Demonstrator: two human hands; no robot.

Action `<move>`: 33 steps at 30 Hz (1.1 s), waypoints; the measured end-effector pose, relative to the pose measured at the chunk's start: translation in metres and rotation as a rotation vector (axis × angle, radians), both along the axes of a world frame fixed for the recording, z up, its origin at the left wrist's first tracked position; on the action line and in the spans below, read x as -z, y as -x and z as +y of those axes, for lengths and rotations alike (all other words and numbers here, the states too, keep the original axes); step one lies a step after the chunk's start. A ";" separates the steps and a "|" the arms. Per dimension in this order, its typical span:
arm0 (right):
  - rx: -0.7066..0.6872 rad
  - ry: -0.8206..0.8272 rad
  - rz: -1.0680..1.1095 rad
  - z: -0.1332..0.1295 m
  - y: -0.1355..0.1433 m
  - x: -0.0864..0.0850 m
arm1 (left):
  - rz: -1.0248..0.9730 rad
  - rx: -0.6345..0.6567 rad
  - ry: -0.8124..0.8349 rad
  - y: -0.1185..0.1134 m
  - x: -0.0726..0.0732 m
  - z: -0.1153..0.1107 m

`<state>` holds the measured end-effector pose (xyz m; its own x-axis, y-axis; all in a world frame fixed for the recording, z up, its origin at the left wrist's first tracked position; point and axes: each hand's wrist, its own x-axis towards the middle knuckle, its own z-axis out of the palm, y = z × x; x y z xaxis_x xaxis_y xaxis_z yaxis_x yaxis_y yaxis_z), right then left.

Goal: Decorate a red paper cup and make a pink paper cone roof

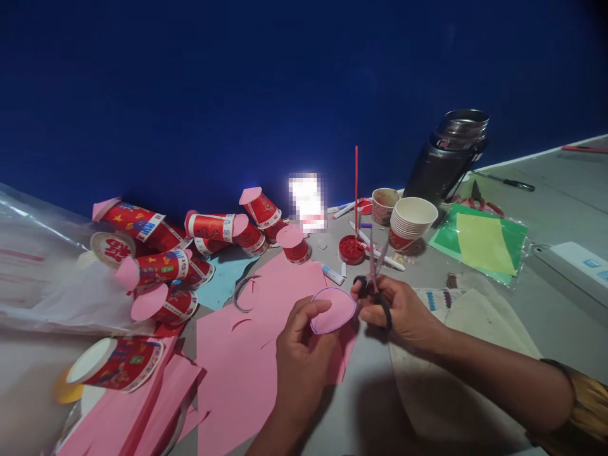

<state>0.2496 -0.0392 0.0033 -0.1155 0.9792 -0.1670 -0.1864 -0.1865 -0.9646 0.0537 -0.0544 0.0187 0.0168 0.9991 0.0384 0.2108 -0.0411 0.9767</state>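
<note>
My left hand (306,345) pinches a pink paper circle (335,310) outlined in blue, thumb and fingers closed on its left side. Just to the right, my right hand (403,310) grips the black-handled scissors (373,272). Their blades point up, away from the circle, and look a little apart. Beneath the left hand lies a large pink paper sheet (232,373) with curved cuts in it. A red paper cup (293,246) with a pink disc on its base stands upside down at the sheet's far edge.
Several red cups with pink discs (154,304) lie at the left beside a plastic bag (57,272). Stacked paper cups (412,221), a dark thermos (444,158) and a red-filled dish (351,250) stand beyond the hands. Green paper (441,237) and a cloth (470,354) lie right.
</note>
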 end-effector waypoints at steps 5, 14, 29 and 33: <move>-0.044 -0.077 -0.070 -0.004 -0.004 0.003 | -0.109 0.006 0.126 -0.002 -0.002 0.001; 0.040 -0.333 -0.319 -0.012 -0.005 0.003 | -0.052 0.051 0.145 -0.005 0.004 0.000; 0.026 -0.304 -0.587 -0.009 0.000 -0.002 | -0.185 -0.027 0.262 -0.012 0.000 -0.003; 0.053 -0.276 -0.551 -0.009 0.001 -0.001 | -0.240 -0.030 0.289 -0.013 -0.003 -0.002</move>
